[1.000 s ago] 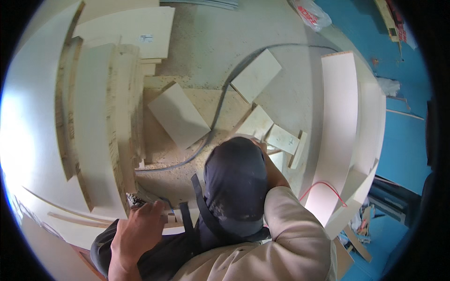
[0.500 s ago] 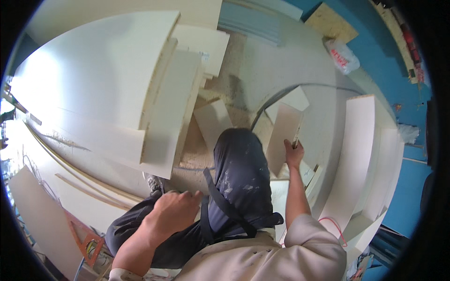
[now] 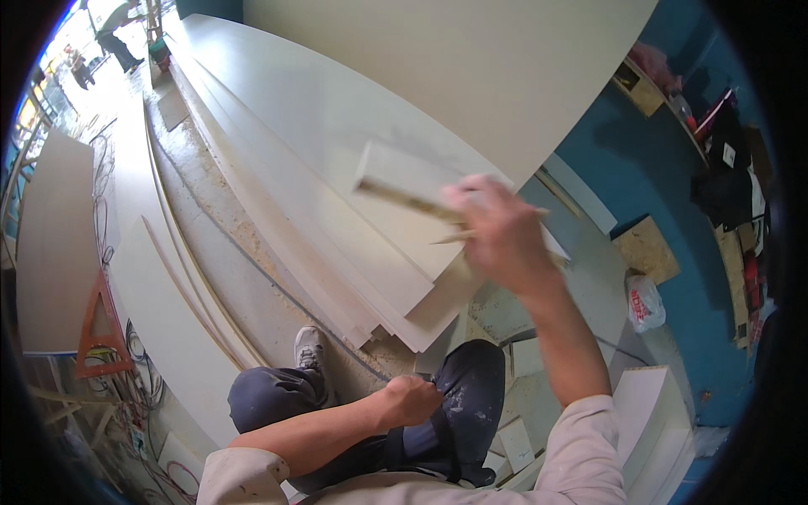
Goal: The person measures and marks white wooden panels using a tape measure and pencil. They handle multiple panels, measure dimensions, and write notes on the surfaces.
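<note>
One short white board (image 3: 404,172), blurred, is off the floor (image 3: 220,265), gripped in the worker's right hand (image 3: 509,240) together with a thin pointed stick (image 3: 453,239), perhaps a pencil. It shows above the stacked large panels (image 3: 337,185); from where I stand, contact with them cannot be judged. The left hand (image 3: 410,400) lies near the raised knee (image 3: 480,370), its grip not discernible. Done: one piece picked up. Outstanding, apparently: its setting down; other small pieces (image 3: 516,438) lie loose beside the knee. Lettering: red print on a white plastic bag (image 3: 645,310); a pale label (image 3: 729,155) on something black, illegible; none readable on the board.
</note>
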Motion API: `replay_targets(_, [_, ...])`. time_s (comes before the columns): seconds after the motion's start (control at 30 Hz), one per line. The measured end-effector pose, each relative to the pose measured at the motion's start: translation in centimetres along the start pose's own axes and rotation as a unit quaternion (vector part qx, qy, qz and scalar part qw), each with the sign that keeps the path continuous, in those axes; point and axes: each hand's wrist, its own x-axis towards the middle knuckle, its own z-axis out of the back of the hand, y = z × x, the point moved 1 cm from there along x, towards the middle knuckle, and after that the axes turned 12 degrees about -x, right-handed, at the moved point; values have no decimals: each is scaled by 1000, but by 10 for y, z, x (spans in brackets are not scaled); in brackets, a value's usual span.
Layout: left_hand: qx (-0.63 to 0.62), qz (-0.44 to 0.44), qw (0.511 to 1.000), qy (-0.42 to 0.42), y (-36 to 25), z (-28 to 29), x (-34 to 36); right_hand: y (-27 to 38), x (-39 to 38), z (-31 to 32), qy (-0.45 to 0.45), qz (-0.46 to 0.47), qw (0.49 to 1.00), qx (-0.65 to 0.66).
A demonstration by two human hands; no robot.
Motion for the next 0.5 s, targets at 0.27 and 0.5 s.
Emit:
replay_targets(0.27, [23,-4,996,-84,1,3,1,24,5,-55,178,60,979,76])
replay_targets(0.5, [27,2,995,-99,-1,6,-4,-1,38,-61,131,-178,901,374])
